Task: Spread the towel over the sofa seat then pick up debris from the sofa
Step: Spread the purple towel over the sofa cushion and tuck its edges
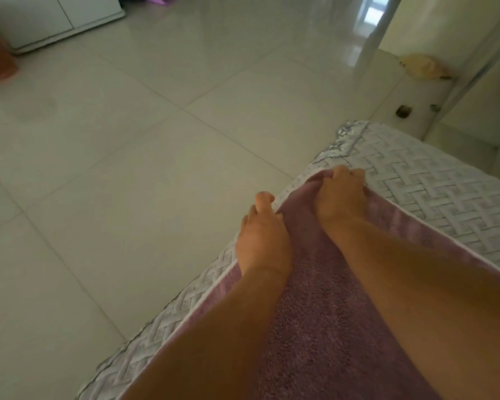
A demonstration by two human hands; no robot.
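Towel (329, 298), mauve terry, lies flat on the sofa seat (433, 192), which has a grey woven-pattern cover. Its far corner sits near the seat's front corner, above the tiled floor (127, 140).

Right hand (341, 194) is at that far corner, fingers curled down over the towel's end, looks like a pinch on the corner. Probably there to pull the cloth taut and square it to the seat edge.

Left hand (261, 241) is on the towel's left hem, right at the seat's front edge. Thumb is up, fingers are bent against the cloth. Can't tell whether it grips or only presses. Either way it pins that side so the right-hand pull doesn't drag the whole towel.

Both forearms lie over the towel, hiding its middle.

Judgement: spread step is nearly finished, only corner alignment left. No debris visible on the exposed cover, so pickup is not started. Motion blur limits fine detail.
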